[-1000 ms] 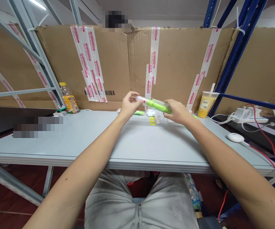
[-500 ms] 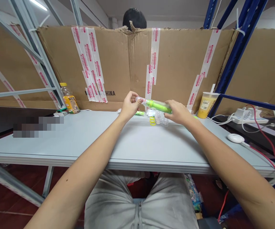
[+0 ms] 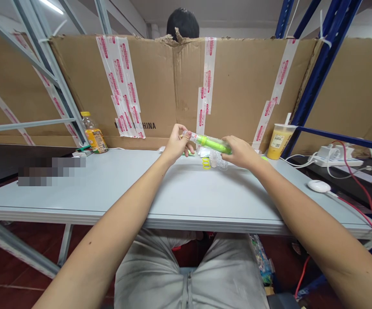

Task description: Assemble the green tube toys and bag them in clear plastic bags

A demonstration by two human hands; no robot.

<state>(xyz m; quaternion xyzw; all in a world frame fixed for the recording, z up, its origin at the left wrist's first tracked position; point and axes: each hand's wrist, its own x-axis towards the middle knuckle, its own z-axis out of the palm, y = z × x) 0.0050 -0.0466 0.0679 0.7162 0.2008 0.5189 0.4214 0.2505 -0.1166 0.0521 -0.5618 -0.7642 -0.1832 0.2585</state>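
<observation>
Above the far part of the table, a clear tube with a bright green inside is held slanting down to the right. My left hand pinches its narrower clear end at the thumb and forefinger, with the other fingers hanging loose below. Closed around the wider right end is my right hand. Just beneath the tube, yellow-green rings stand on the table next to small clear plastic parts. Another green piece lies behind my left fingers, mostly hidden.
A cardboard wall backs the white table. At the left stands a juice bottle; at the right, a cup of yellow drink with a straw. A white mouse-shaped device and red cable lie near the right edge.
My left hand's fingers have shifted at the clear end, and the lower ones now hang further out. The tube and my right hand have barely moved.
</observation>
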